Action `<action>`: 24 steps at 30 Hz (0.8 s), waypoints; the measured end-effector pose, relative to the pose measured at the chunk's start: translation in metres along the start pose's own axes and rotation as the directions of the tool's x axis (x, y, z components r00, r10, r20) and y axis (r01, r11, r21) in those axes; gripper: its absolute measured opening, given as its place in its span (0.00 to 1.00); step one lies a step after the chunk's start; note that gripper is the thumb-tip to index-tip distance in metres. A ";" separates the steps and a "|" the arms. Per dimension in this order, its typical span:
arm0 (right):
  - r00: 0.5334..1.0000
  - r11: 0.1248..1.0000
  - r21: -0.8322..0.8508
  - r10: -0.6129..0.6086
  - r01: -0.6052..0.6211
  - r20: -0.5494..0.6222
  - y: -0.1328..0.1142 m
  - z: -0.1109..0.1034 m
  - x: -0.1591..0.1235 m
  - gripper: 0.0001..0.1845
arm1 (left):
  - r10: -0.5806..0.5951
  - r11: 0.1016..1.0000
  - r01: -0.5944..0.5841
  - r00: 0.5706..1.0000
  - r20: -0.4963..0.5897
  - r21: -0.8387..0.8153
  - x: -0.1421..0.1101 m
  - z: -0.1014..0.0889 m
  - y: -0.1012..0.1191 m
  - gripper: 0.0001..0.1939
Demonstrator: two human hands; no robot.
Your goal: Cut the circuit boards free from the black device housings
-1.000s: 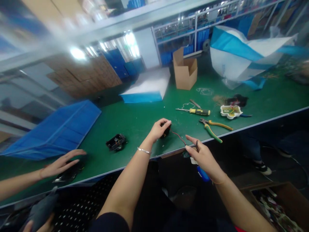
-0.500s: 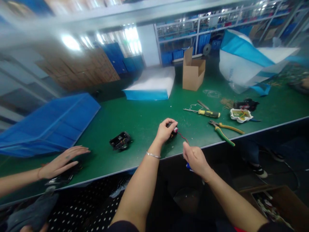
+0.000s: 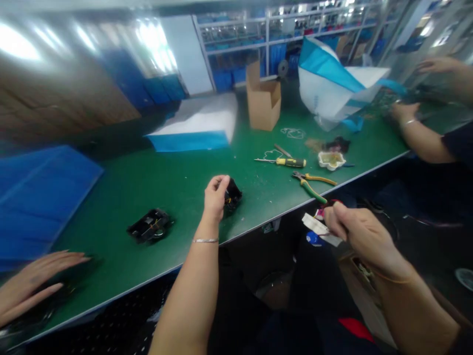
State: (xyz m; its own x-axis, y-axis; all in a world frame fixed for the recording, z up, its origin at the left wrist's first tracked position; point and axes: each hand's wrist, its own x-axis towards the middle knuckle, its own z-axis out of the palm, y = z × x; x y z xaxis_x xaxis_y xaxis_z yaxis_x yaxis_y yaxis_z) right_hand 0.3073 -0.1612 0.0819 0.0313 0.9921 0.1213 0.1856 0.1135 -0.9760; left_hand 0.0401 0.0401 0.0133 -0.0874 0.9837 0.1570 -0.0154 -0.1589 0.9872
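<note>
- An open cardboard box stood at one o'clock from mid-view.
- A blue-and-white bag slouched at two.
- A blue container sat at nine.

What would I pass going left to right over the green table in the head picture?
Blue bin → black housing → the person's left hand → the black part it holds → cardboard box → pliers.

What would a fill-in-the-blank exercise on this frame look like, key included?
1. The person's left hand holds a part coloured mainly ____.
2. The table is coloured ____.
3. The screwdriver points its tip toward the picture's ____ edge.
4. In the picture, the pliers lie nearer the person's ____ hand than the left.
Missing words: black; green; left; right.
</note>
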 end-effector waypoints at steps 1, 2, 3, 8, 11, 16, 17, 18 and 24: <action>0.998 0.996 -0.091 0.004 -0.009 -0.057 -0.005 -0.017 -0.006 0.29 | -0.002 1.000 0.002 1.000 -0.003 -0.004 0.001 0.000 -0.002 0.19; 0.995 0.981 -0.192 0.010 -0.028 -0.096 -0.007 -0.033 -0.013 0.27 | -0.002 1.000 0.002 1.000 -0.009 -0.005 0.002 0.000 -0.004 0.19; 0.993 0.954 -0.295 0.023 -0.057 -0.118 -0.006 -0.050 -0.020 0.25 | 0.002 1.000 -0.002 1.000 -0.022 0.004 0.003 -0.001 -0.007 0.19; 0.966 0.616 -0.745 0.188 -0.257 -0.178 0.042 -0.132 -0.067 0.25 | 0.011 0.990 -0.005 0.999 -0.036 0.141 0.007 -0.003 -0.019 0.21; 0.844 0.289 -0.806 0.333 -0.516 -0.421 0.087 -0.172 -0.100 0.27 | 0.029 0.983 -0.015 0.997 -0.074 0.182 0.010 -0.004 -0.024 0.19; 0.568 0.084 -0.622 0.514 -0.779 -0.642 0.138 -0.213 -0.144 0.20 | 0.071 0.960 -0.036 0.991 -0.117 0.277 0.006 -0.001 -0.023 0.17; 0.534 0.066 -0.590 0.517 -0.804 -0.669 0.144 -0.218 -0.151 0.19 | 0.077 0.957 -0.044 0.992 -0.104 0.286 0.003 0.000 -0.022 0.17; 0.507 0.051 -0.564 0.511 -0.824 -0.694 0.150 -0.222 -0.156 0.18 | 0.085 0.954 -0.056 0.993 -0.088 0.293 0.000 0.000 -0.021 0.17; 0.485 0.076 -0.505 0.427 -0.860 -0.763 0.169 -0.238 -0.167 0.20 | 0.077 0.960 -0.070 0.997 -0.016 0.271 -0.004 -0.002 -0.018 0.19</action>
State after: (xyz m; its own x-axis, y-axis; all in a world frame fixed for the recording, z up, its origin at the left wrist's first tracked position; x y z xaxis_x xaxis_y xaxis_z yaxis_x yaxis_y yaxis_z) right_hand 0.5676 -0.3207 -0.0605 0.8438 0.4896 -0.2197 0.4828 -0.8714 -0.0872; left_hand 0.0387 0.0384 -0.0054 -0.1046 0.9670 0.2325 0.2614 -0.1988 0.9445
